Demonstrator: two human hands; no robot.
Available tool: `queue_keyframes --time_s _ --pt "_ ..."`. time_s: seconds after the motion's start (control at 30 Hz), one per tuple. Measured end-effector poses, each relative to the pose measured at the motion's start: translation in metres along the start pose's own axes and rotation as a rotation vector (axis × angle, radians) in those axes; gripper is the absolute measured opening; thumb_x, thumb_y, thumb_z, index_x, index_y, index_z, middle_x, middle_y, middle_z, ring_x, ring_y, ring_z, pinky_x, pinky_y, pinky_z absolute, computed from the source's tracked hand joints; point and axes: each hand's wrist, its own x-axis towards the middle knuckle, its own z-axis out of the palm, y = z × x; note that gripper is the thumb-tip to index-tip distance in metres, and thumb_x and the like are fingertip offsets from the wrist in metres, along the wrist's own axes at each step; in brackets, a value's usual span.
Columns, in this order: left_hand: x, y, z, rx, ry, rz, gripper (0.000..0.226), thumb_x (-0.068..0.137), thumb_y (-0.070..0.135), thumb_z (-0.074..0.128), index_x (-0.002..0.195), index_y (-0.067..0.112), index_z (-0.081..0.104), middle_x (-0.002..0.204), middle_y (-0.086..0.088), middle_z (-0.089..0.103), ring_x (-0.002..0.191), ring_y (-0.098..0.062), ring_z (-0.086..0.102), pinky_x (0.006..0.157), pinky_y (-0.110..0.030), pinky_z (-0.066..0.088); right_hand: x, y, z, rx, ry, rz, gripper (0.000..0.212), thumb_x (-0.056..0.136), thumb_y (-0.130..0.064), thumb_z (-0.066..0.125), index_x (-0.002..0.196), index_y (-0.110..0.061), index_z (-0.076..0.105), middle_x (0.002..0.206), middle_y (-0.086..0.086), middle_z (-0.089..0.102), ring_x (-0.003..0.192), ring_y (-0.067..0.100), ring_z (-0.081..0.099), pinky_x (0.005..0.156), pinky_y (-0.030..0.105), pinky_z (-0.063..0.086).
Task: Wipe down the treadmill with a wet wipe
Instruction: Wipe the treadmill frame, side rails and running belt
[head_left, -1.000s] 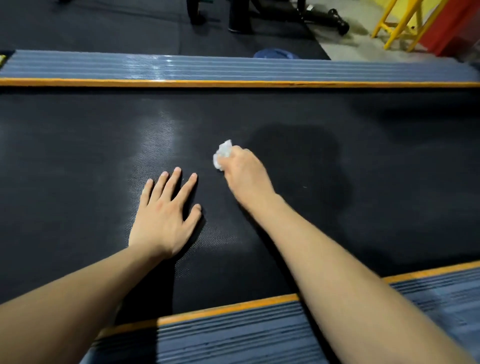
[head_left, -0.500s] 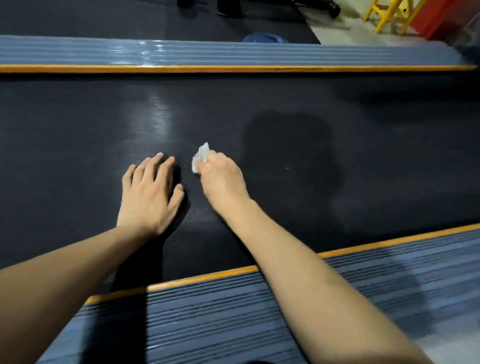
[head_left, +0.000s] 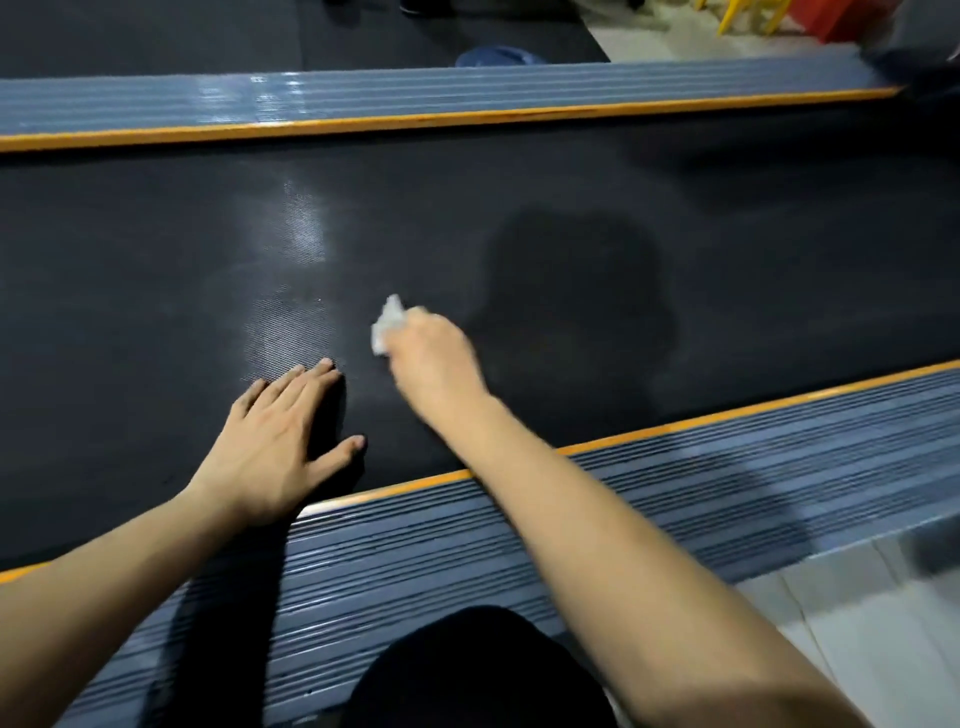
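Head view: treadmill belt (head_left: 156, 270) runs left to right across frame, black, textured, with glare patches left of centre. Right hand (head_left: 434, 358) has its fingers curled round a crumpled white wet wipe (head_left: 387, 325), which sits on the belt near mid-width, slightly toward the near side. Left hand (head_left: 275, 436) lies flat on the belt, fingers straight and together, thumb spread, just inside the near edge and just left of the wipe hand. Near side rail (head_left: 675, 467), grey ribbed with an orange strip, passes under both forearms. Far side rail (head_left: 415, 96) is the same build, well apart from both hands. Belt is open far left, far right, and beyond the wipe up to the far rail. Dark knee (head_left: 478, 670) at bottom centre.
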Motion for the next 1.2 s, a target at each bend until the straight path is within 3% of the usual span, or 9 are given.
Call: queue_keyframes --time_s 0.1,0.2,0.3,0.37,0.53,0.6,0.83,1.07,1.2 --pt "0.001 -0.002 -0.001 -0.054 -0.034 0.014 0.102 0.077 0.085 0.027 0.158 0.022 0.032 0.168 0.006 0.022 0.155 -0.019 0.018 0.126 -0.044 0.011 -0.009 0.003 -0.013 0.013 -0.048 -0.146 0.030 0.095 -0.009 0.047 0.120 -0.015 0.061 0.102 0.007 0.066 0.092 0.028 0.066 0.071 0.036 0.050" --pt "0.001 -0.006 -0.004 -0.081 -0.134 0.024 0.114 0.071 0.092 0.025 0.163 0.025 0.017 0.169 0.010 0.004 0.157 -0.015 0.003 0.127 -0.043 0.002 -0.016 0.087 -0.024 -0.109 -0.066 0.152 0.017 0.094 -0.009 0.049 0.091 -0.020 0.061 0.101 0.010 0.066 0.095 0.031 0.064 0.075 0.032 0.046" --pt "0.005 -0.014 -0.003 -0.057 -0.207 0.060 0.131 0.059 0.105 0.014 0.163 0.027 0.006 0.168 0.012 -0.007 0.157 -0.017 -0.004 0.127 -0.046 0.000 -0.038 0.162 -0.045 -0.108 0.036 0.478 0.019 0.095 -0.010 0.050 0.095 -0.017 0.068 0.099 0.010 0.067 0.091 0.032 0.067 0.077 0.032 0.049" --pt "0.006 -0.015 -0.001 -0.041 -0.201 0.059 0.136 0.055 0.107 0.008 0.163 0.026 0.005 0.168 0.011 -0.008 0.157 -0.018 -0.004 0.126 -0.047 0.000 -0.037 0.149 -0.044 -0.105 0.101 0.521 0.023 0.100 -0.017 0.046 0.102 -0.019 0.069 0.097 0.008 0.069 0.090 0.031 0.070 0.073 0.033 0.050" --pt "0.004 -0.013 0.003 -0.048 -0.156 0.054 0.132 0.058 0.105 0.014 0.163 0.026 0.008 0.168 0.013 -0.006 0.157 -0.016 -0.003 0.126 -0.045 0.000 -0.045 0.002 -0.014 -0.051 -0.136 0.060 0.032 0.099 -0.012 0.046 0.128 -0.016 0.059 0.097 0.005 0.068 0.088 0.026 0.070 0.061 0.031 0.040" --pt "0.004 -0.014 0.002 -0.062 -0.149 0.048 0.127 0.061 0.101 0.022 0.163 0.026 0.009 0.168 0.013 -0.004 0.157 -0.015 -0.002 0.126 -0.043 0.000 -0.047 -0.003 -0.017 0.000 -0.174 -0.036 0.034 0.094 -0.009 0.053 0.128 -0.014 0.060 0.101 0.007 0.065 0.090 0.028 0.069 0.066 0.032 0.043" --pt "0.002 -0.011 0.002 -0.068 -0.138 0.033 0.123 0.063 0.095 0.023 0.163 0.026 0.007 0.169 0.011 -0.004 0.157 -0.018 -0.003 0.126 -0.044 -0.003 -0.071 0.163 -0.055 -0.246 -0.003 0.392 0.028 0.094 -0.019 0.053 0.119 -0.012 0.062 0.102 0.012 0.069 0.096 0.036 0.064 0.081 0.043 0.050" --pt "0.002 -0.010 0.003 -0.082 -0.147 0.023 0.120 0.072 0.096 0.041 0.163 0.026 0.007 0.169 0.012 -0.004 0.157 -0.016 -0.005 0.126 -0.042 -0.005 -0.073 0.007 -0.030 0.241 -0.288 -0.063 0.009 0.089 -0.016 0.056 0.095 -0.020 0.061 0.097 0.003 0.068 0.093 0.028 0.062 0.073 0.036 0.043" --pt "0.001 -0.011 0.002 -0.093 -0.143 0.030 0.116 0.074 0.092 0.043 0.163 0.027 0.008 0.169 0.012 -0.004 0.157 -0.015 -0.005 0.126 -0.041 -0.005 -0.073 0.037 -0.038 0.178 -0.274 0.005 0.007 0.087 -0.014 0.058 0.092 -0.019 0.060 0.098 0.004 0.069 0.094 0.028 0.063 0.070 0.034 0.042"
